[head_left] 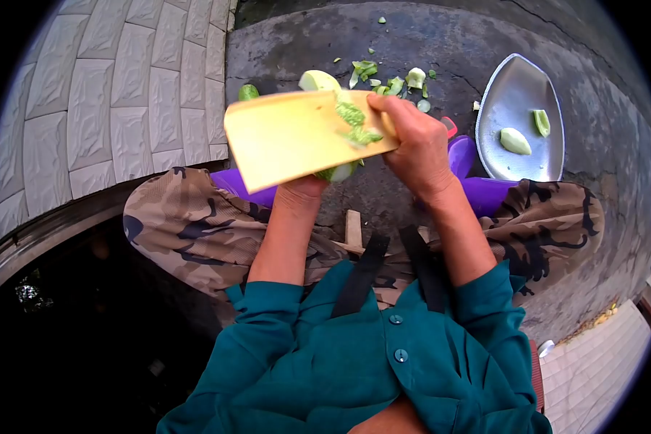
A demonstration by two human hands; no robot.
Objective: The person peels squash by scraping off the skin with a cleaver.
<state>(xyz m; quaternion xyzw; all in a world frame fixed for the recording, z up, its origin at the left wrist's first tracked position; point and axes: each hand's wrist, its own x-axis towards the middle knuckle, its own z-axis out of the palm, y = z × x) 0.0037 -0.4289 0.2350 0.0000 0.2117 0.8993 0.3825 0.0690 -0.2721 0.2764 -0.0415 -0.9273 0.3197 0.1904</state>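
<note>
My right hand (418, 141) is closed round the handle end of a broad, pale yellow cleaver (282, 141). The flat of its blade faces up, with wet green scraps (351, 113) stuck on it. Beneath the lower edge of the blade is my left hand (304, 186), its fingers hidden by the blade. A green vegetable piece (337, 173) shows right beside it, mostly covered. Beyond the blade lie a pale cut vegetable (318, 81) and a green one (248, 92).
On the dark ground, peelings (365, 69) and a chunk (416, 78) lie past the cleaver. A metal basin (517, 87) at the right holds two pale green pieces. Purple footwear (484, 195) shows near my knees. Pale tiles (130, 87) cover the left side.
</note>
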